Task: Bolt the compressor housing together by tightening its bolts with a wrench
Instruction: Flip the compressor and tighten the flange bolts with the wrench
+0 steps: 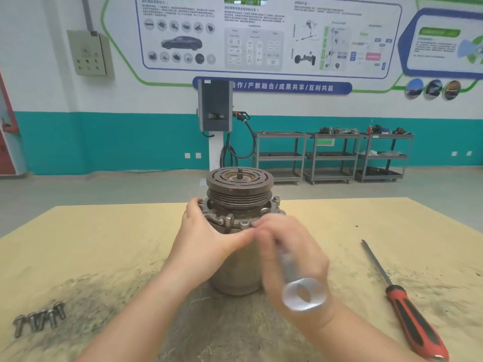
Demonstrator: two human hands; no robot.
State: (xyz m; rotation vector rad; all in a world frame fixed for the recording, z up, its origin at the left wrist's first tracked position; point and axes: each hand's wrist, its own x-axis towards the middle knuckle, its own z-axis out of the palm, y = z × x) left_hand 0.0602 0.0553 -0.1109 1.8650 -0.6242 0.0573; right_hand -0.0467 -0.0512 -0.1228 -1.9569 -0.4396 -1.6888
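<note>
Two hands on it: left hand [209, 239] steadies the heavy, rigid grey metal compressor housing [236, 257] by its flange; right hand's [292, 259] grip, blurred, closes round the smooth silver ring wrench [295, 280].

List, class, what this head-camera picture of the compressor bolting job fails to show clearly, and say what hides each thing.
- Wrench working end, head view: hidden behind the right hand and motion-blurred, so which bolt it sits on is unclear.
- Compressor housing front: covered by both hands; left hand masks the flange.
- Screwdriver handle end: cut off by the bottom edge.
- Loose bolts: too blurred to count.
- Wall poster text: too small.
</note>
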